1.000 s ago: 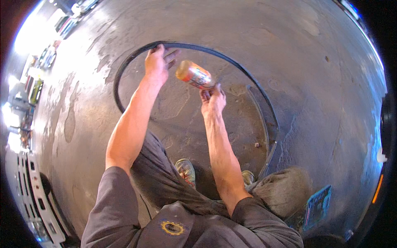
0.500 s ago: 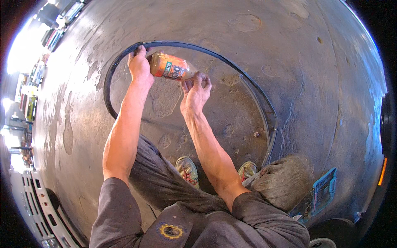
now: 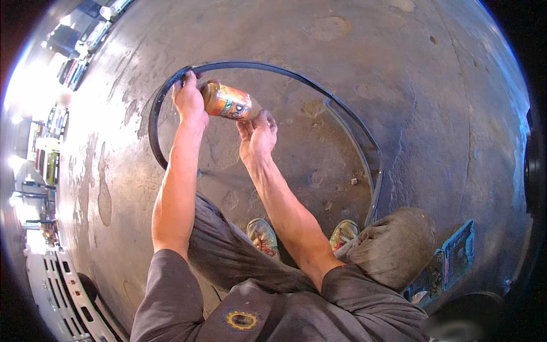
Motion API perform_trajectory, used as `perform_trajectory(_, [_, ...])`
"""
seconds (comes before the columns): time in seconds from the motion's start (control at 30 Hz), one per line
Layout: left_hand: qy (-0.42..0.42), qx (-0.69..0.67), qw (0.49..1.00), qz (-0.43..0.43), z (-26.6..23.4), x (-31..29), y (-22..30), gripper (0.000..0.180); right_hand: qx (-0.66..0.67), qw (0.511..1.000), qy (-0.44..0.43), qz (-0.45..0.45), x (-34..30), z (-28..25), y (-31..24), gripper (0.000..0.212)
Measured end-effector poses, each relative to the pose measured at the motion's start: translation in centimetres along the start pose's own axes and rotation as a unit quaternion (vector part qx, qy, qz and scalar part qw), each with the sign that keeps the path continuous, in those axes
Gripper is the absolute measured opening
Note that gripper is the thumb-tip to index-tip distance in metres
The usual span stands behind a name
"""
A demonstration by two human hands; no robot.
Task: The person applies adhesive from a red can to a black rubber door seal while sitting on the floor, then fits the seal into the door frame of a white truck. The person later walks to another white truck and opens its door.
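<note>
A long black flexible strip (image 3: 273,69) curves in a wide loop above the floor in front of me. At the loop's far left, my left hand (image 3: 190,102) is closed on the strip, thumb along it. Lying nearly on its side in the air is a clear bottle (image 3: 228,102) with an orange label, its broad base close to my left fingers. Whether those fingers touch the base, I cannot tell. My right hand (image 3: 259,137) is closed round the bottle's narrow end, which its fingers partly hide.
Worn concrete floor (image 3: 399,85) spreads around me. An open blue case (image 3: 457,256) lies at the right beside my knee. A white slotted vehicle part (image 3: 65,290) stands at the lower left. A small nut-like piece (image 3: 354,182) rests on the floor inside the loop.
The bottle and my right hand have shifted slightly left and nearer. My left hand keeps its hold on the strip. The whole view has shifted a little.
</note>
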State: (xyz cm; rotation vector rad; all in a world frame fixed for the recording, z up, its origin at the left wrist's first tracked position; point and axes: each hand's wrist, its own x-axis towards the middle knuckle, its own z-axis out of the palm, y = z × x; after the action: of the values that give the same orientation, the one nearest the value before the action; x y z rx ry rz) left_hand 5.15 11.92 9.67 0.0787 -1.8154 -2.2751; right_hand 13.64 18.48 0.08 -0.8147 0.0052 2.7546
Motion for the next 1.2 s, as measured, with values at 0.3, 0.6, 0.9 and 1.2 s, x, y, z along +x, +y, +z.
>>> perform_trajectory(0.3, [-0.009,-0.003,1.0,0.0,-0.2,0.1,0.2,0.019,-0.006,1.0,0.002,0.01,0.0,-0.2,0.1,0.045])
perform_trajectory(0.6, [-0.01,-0.002,1.0,-0.002,-0.6,0.8,0.0,0.019,-0.009,1.0,0.006,0.012,0.1,-0.2,0.4,0.044])
perform_trajectory(0.9, [-0.012,0.042,0.999,0.001,-0.2,0.7,0.4,0.021,0.01,0.999,0.004,0.03,0.5,-0.5,1.0,0.045])
perform_trajectory(1.2, [-0.02,0.066,0.998,0.002,0.0,0.7,0.4,0.026,0.007,0.999,0.0,0.042,0.8,-0.7,1.3,0.04])
